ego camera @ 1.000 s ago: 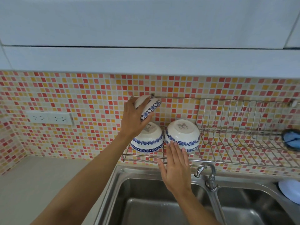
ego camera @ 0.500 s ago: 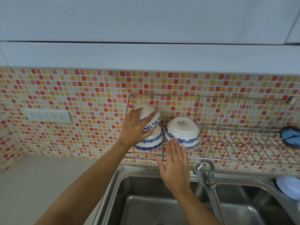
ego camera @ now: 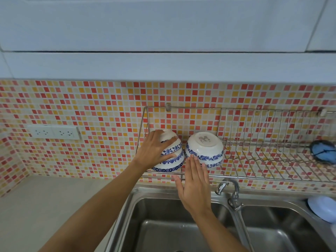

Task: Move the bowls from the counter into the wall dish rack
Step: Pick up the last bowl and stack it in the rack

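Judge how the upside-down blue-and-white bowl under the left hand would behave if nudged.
The top blue-and-white ceramic bowl looks glazed, so probably slippery and breakable. It sits inverted on another bowl in the wire wall rack, so a push might slide or tip it. The left hand steadies it.

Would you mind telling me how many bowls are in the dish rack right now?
4, all upside down in the rack: two stacked at its left end, top bowl under the left hand, on a lower bowl; two stacked beside them, upper, lower.
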Available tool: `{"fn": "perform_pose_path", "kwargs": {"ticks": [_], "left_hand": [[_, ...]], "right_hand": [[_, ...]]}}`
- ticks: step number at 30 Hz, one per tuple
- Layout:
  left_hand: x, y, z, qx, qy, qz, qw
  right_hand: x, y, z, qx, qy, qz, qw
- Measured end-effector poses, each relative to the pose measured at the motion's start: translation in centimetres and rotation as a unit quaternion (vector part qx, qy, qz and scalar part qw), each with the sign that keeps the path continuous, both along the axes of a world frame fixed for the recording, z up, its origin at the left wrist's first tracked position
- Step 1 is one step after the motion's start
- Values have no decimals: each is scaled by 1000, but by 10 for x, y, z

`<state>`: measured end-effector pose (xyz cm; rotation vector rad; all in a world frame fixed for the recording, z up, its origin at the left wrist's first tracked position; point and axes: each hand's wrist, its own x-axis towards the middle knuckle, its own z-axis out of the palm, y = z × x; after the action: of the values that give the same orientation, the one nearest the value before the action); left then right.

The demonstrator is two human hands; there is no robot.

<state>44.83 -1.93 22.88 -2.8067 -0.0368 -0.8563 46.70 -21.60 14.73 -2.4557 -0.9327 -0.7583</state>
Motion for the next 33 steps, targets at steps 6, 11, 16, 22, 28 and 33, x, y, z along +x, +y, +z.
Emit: {"fn": "perform_pose_path", "kwargs": {"ticks": [6, 11, 16, 22, 28, 33], "left_hand": [[-5, -6, 0, -65, 4, -12, 998], [-7, -12, -3, -140, -6, -23, 990], [-7, -19, -5, -183, -3, -10, 983], [-11, -20, -8, -167, 7, -17, 986], [-14, -20, -9, -142, 12, -29, 989], [-18, -29, -15, -156, 25, -31, 987]], "right_hand": [[-1, 1, 0, -4, 4, -4, 1000], [0, 1, -1, -10, 6, -6, 1000], [-1, 1, -1, -9, 7, -6, 1000], [-1, 1, -1, -12, 3, -6, 1000], [0, 1, -2, -9, -4, -6, 1000], [0, 2, -2, 0, -4, -2, 1000]]}}
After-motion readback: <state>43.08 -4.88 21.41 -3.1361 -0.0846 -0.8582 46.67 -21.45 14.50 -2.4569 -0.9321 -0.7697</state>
